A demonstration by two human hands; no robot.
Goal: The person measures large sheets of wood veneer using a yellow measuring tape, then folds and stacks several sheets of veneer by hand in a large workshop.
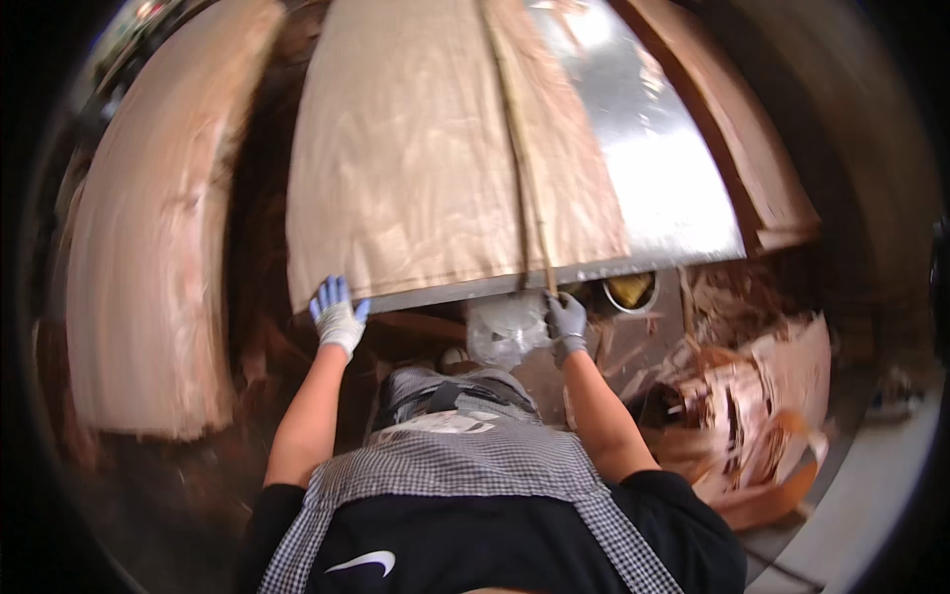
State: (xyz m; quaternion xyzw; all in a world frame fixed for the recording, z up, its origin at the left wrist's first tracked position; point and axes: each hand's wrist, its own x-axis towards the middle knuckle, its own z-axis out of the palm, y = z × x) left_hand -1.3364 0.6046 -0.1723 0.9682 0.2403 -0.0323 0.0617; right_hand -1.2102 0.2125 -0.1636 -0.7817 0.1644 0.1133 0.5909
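Veneer is the material in hand: a thin, pale brown sheet lies flat on a shiny metal table, and we take that table as our landmark throughout.

Left of the table, well apart from it, stands a tall stack of similar sheets. At the near left corner of the table, the left hand, gloved, rests on the near edge of the sheet with fingers spread; whether it is pinching the edge or only pressing on it we cannot tell.

Toward the middle of the table's near edge, a narrow strip runs the length of the sheet, from far to near, where a second piece overlaps it. The right hand, also gloved, is closed around the near end of this strip just below the table edge.

Under the table's near edge sit a crumpled clear plastic bag and a round tin. To the right of the table, on the floor, lies a heap of broken scraps.

In our judgement, the strip should be drawn evenly along its length while the left hand keeps the sheet steady against the table; a sideways pull would likely split such thin wood.
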